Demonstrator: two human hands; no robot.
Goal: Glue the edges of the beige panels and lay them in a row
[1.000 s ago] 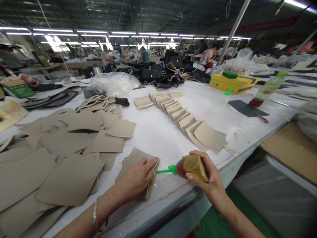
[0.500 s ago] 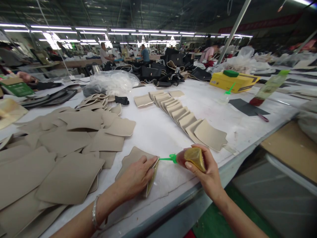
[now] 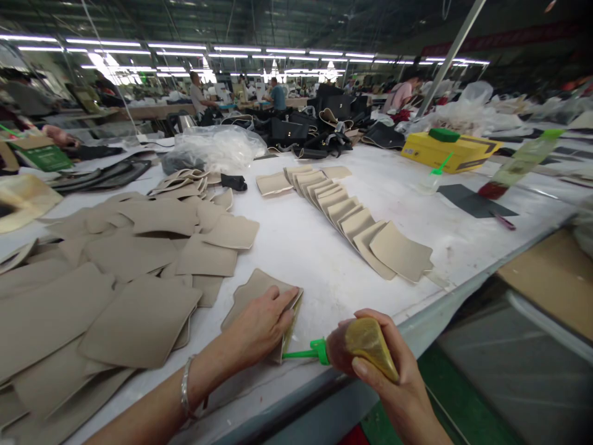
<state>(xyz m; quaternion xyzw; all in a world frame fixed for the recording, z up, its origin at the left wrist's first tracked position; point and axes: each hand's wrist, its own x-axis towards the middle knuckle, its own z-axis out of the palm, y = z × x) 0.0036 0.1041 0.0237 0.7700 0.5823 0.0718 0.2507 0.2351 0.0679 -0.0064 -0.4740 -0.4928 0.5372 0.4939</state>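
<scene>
Table (image 3: 301, 241), white and wide, spread out in front of you. A big messy heap of tan pieces (image 3: 143, 315) covered much of its left side. Toward the far side sat a pile of black bags (image 3: 290, 131), with clear plastic (image 3: 227, 148) bunched up just left of it. Near the middle, more tan pieces lay in a long row (image 3: 345, 213), each one lapping over the next. A yellow box (image 3: 454, 151) stood on the right, past the row.

One loose tan piece (image 3: 250, 293) was close to you, between the heap and the row, under your left hand (image 3: 264, 324). That hand's pointer finger reached straight to the piece's top right corner, and the other fingers were bent by its edge. Your thumb was hidden, so it was hard to tell if the hand pinched the piece or just pressed on it. Your right hand (image 3: 398, 377) was curled snugly around a squeeze bottle (image 3: 359, 343), which was tipped on its side. Its thin green spout (image 3: 301, 353) pointed left, with the tip at the piece's bottom corner. A shiny bracelet (image 3: 185, 386) circled your left wrist.
</scene>
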